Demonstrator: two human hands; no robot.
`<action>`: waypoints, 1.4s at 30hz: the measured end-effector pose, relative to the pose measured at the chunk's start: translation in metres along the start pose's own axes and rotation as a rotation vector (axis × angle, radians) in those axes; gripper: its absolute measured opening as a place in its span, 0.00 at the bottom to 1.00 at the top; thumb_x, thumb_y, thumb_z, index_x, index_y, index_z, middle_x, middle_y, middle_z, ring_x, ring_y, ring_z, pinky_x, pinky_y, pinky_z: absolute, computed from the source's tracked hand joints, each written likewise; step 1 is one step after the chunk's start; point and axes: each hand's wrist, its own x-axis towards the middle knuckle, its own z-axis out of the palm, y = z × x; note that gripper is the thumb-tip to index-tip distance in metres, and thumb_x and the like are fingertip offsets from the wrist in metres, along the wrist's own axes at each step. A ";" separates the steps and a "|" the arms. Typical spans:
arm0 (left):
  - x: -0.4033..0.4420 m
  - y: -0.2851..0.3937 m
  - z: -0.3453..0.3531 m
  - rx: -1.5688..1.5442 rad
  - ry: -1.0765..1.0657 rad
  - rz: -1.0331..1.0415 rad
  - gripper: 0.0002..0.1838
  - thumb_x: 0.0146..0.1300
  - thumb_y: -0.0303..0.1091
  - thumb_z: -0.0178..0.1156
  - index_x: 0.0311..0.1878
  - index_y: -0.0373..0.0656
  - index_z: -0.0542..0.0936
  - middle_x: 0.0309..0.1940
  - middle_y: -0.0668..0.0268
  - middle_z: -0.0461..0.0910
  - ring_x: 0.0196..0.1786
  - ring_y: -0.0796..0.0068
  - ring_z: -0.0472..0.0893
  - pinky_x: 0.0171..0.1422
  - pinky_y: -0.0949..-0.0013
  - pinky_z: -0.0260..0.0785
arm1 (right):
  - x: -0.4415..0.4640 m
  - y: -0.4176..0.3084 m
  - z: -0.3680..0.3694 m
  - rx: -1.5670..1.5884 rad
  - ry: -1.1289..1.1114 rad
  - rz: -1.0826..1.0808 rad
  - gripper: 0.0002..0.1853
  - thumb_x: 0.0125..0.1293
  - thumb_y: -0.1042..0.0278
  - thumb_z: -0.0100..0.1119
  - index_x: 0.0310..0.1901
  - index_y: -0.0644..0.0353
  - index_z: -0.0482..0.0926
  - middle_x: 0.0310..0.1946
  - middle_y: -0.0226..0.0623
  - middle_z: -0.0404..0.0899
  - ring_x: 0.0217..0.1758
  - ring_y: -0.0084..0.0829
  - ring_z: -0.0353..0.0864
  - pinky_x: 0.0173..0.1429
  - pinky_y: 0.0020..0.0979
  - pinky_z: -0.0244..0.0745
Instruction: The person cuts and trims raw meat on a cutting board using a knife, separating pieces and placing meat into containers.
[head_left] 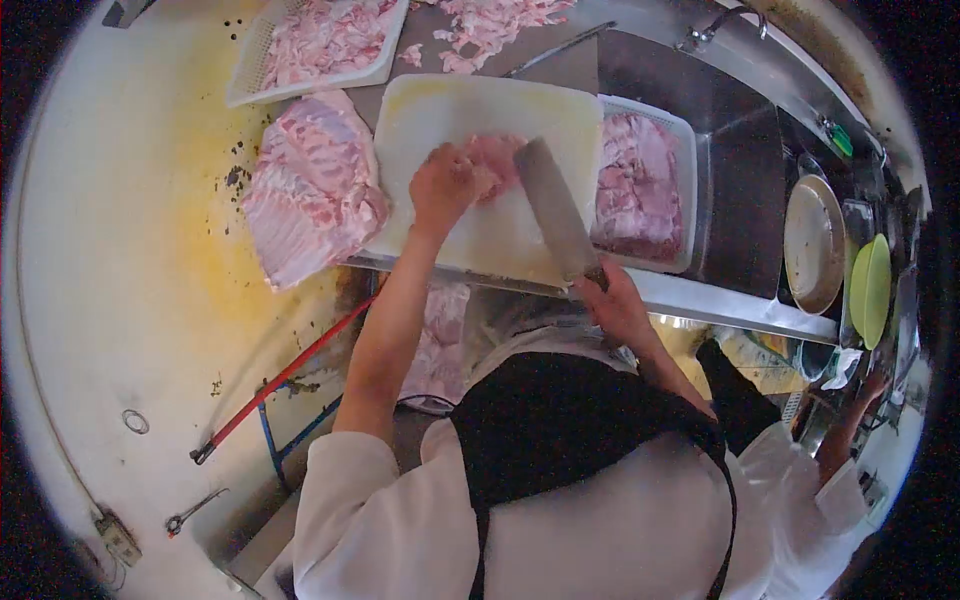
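A pale piece of raw meat (497, 160) lies on the white cutting board (480, 238). My left hand (443, 190) is closed on the near left side of this piece, its fingertips partly hidden. In my right hand (615, 303) is a cleaver (555, 205), gripped by the handle at the board's front edge. Its broad blade slants up and to the left, with the tip at the right side of the meat. A large slab of ribs (312, 190) lies just left of the board.
A white basket (245, 75) of meat pieces stands at the back left, with loose scraps (490, 25) beside it. Right of the board, a white tray (685, 190) holds more meat, next to a sink (745, 190). A long thin rod (562, 48) lies behind the board. Another person's arm (850, 425) shows at the lower right.
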 end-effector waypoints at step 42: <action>-0.015 -0.048 0.024 -0.242 -0.073 0.227 0.08 0.60 0.30 0.56 0.40 0.37 0.76 0.34 0.47 0.81 0.39 0.43 0.80 0.43 0.49 0.72 | 0.144 -0.069 0.084 -0.397 -0.028 -0.486 0.21 0.67 0.65 0.53 0.54 0.71 0.66 0.38 0.65 0.80 0.43 0.64 0.80 0.50 0.58 0.73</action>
